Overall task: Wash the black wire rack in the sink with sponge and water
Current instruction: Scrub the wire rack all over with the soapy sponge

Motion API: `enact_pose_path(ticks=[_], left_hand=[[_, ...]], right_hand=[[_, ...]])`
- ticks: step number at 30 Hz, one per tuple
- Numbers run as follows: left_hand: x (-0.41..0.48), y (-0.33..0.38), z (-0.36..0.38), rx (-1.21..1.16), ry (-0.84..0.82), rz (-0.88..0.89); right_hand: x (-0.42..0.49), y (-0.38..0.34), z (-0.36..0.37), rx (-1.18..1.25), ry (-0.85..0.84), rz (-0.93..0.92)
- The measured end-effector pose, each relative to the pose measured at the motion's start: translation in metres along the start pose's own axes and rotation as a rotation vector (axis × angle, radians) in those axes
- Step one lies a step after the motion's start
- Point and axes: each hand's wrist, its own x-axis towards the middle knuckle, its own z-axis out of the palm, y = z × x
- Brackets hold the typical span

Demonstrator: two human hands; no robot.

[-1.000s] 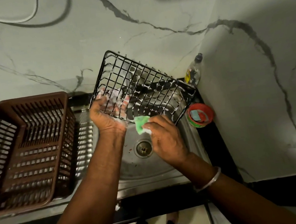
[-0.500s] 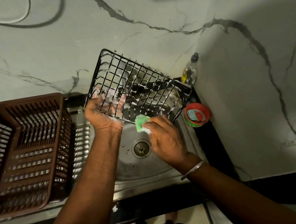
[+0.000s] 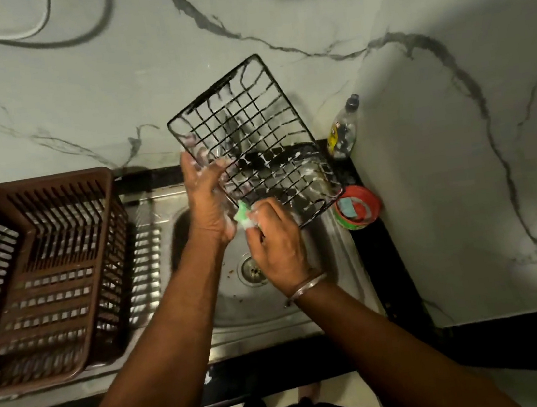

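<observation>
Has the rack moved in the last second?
Yes. The rack has turned clockwise: its right corner, earlier by the bottle, now sits by the red tub.

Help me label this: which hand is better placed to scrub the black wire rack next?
Right. The right hand pinches the green sponge at the lower edge of the black wire rack; the left hand grips its side.

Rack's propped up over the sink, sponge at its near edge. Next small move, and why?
Probably slide the sponge rightward along the near edge of the black wire rack. The right hand pinches the sponge at that edge's left end, while the left hand grips the rack's left side, holding it tilted over the sink.
</observation>
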Motion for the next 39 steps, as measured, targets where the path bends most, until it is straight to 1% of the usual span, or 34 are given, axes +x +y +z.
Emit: enact_pose_path(ticks=[1,3,6,9,10,12,13,14,15,17,19,21,24,27,28,30,31,34,35,36,38,39], left_hand=[[-0.001,-0.008,0.001,0.027,-0.002,0.006],[-0.005,-0.021,0.002,0.059,0.045,-0.007],[-0.009,-0.026,0.004,0.098,0.138,-0.114],[-0.007,-0.025,-0.003,-0.073,0.051,-0.221],[-0.006,-0.022,-0.006,-0.140,0.033,-0.234],[-0.006,-0.018,-0.009,-0.232,-0.005,-0.235],[-0.008,-0.014,-0.009,-0.265,-0.037,-0.234],[-0.009,-0.010,-0.008,-0.277,-0.063,-0.230],[-0.010,-0.007,-0.006,-0.277,-0.079,-0.229],[-0.009,-0.001,-0.001,-0.275,-0.075,-0.208],[-0.007,0.005,0.002,-0.247,-0.050,-0.168],[-0.006,0.008,0.002,-0.251,-0.038,-0.143],[-0.010,0.004,0.005,-0.336,-0.085,-0.206],[-0.009,0.001,0.006,-0.306,-0.036,-0.170],[-0.009,0.000,0.005,-0.290,-0.022,-0.166],[-0.011,-0.001,0.008,-0.314,-0.018,-0.170],[-0.012,-0.002,0.009,-0.318,-0.018,-0.161],[-0.011,0.002,0.006,-0.292,-0.043,-0.141],[-0.011,0.003,0.004,-0.286,-0.042,-0.139],[-0.012,0.003,0.005,-0.283,-0.034,-0.136],[-0.013,-0.001,0.009,-0.300,-0.010,-0.138],[-0.014,-0.003,0.011,-0.299,0.004,-0.136]], right_hand=[[0.003,-0.002,0.003,0.009,0.014,0.026],[0.008,-0.005,0.005,0.019,0.038,0.056],[0.013,-0.006,0.006,-0.013,0.005,0.053],[0.014,-0.008,-0.001,0.054,-0.046,0.055],[0.015,-0.005,-0.006,0.095,-0.087,0.050],[0.018,0.003,-0.020,0.130,-0.238,0.055],[0.020,0.006,-0.025,0.108,-0.312,0.059],[0.020,0.006,-0.028,0.074,-0.351,0.062],[0.019,0.003,-0.029,0.045,-0.353,0.066],[0.014,-0.002,-0.030,0.040,-0.303,0.055],[0.009,-0.005,-0.032,0.072,-0.313,0.008],[0.008,-0.007,-0.032,0.036,-0.318,0.000],[0.008,-0.019,-0.030,-0.061,-0.227,0.053],[0.012,-0.018,-0.036,-0.030,-0.323,0.015],[0.016,-0.018,-0.036,-0.047,-0.336,0.054],[0.020,-0.023,-0.033,-0.055,-0.254,0.176],[0.021,-0.027,-0.032,-0.019,-0.218,0.233],[0.033,-0.023,-0.037,0.179,-0.280,0.459],[0.041,-0.016,-0.037,0.173,-0.286,0.513],[0.049,-0.011,-0.035,0.090,-0.276,0.512],[0.056,-0.012,-0.024,-0.128,-0.248,0.395],[0.055,-0.016,-0.017,-0.193,-0.238,0.337]])
